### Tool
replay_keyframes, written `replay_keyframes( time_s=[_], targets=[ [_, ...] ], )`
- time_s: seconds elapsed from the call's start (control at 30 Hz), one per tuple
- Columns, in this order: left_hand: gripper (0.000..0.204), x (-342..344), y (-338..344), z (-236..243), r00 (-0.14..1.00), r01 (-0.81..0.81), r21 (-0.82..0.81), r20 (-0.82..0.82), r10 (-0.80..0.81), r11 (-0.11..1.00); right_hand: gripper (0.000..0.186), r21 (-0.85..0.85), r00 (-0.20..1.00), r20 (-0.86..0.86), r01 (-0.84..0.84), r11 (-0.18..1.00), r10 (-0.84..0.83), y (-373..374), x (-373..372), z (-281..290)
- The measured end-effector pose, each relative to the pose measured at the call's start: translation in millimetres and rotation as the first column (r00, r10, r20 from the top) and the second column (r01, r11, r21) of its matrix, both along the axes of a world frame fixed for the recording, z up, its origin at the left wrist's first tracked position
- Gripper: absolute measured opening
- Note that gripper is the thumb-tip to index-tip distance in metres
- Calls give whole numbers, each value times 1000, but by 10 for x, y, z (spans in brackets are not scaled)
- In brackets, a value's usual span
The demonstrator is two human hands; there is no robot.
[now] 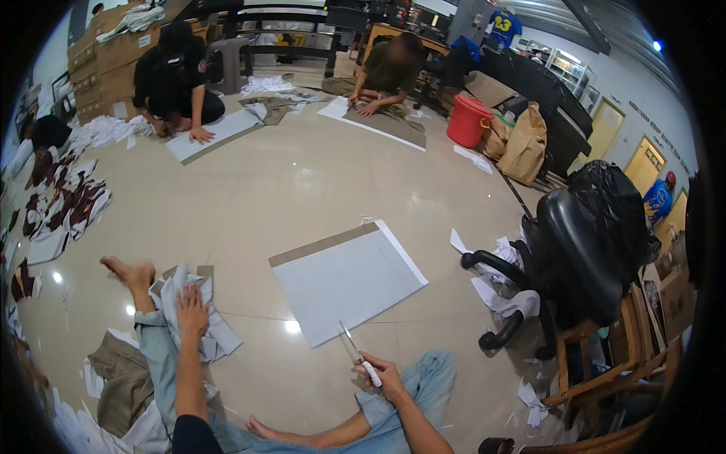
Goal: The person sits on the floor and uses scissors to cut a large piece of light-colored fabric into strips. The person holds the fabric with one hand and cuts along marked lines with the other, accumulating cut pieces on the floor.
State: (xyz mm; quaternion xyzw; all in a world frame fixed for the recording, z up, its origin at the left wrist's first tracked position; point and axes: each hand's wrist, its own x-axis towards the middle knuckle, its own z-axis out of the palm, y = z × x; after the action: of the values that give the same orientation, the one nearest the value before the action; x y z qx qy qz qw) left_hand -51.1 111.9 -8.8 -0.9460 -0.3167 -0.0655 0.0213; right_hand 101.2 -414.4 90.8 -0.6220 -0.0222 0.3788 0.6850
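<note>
Right hand (386,376) closed around the white handle of a knife (358,353), blade pointing up-left toward the near edge of a grey-and-white sheet (344,280) lying flat on the tile floor, blade tip just short of it. Left hand (192,310) open, palm down, pressing on a pile of white cloth pieces (204,318) at left, beside the person's bare foot (128,270). Far side: two other people kneel over similar sheets; a black office chair (575,265) stands right, a red bucket (469,121) far right.
</note>
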Motion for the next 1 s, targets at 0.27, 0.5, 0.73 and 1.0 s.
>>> replay_keyframes(
  time_s=[0.27,0.5,0.73,1.0],
  targets=[
    [69,1296,-1144,407,922,207,65,320,-217,976,49,20,999,-21,-41,999,41,-6,63,-77],
    [78,2385,-2159,283,910,301,-194,351,-221,933,53,143,994,-96,57,988,-44,-34,44,-130],
    [82,2155,-1989,25,940,259,-251,286,-184,933,53,151,990,-127,80,985,-61,-42,135,-169],
    [78,1775,-1776,-38,934,270,-197,292,-206,942,54,96,994,-99,63,993,-54,-29,128,-68]
  ],
)
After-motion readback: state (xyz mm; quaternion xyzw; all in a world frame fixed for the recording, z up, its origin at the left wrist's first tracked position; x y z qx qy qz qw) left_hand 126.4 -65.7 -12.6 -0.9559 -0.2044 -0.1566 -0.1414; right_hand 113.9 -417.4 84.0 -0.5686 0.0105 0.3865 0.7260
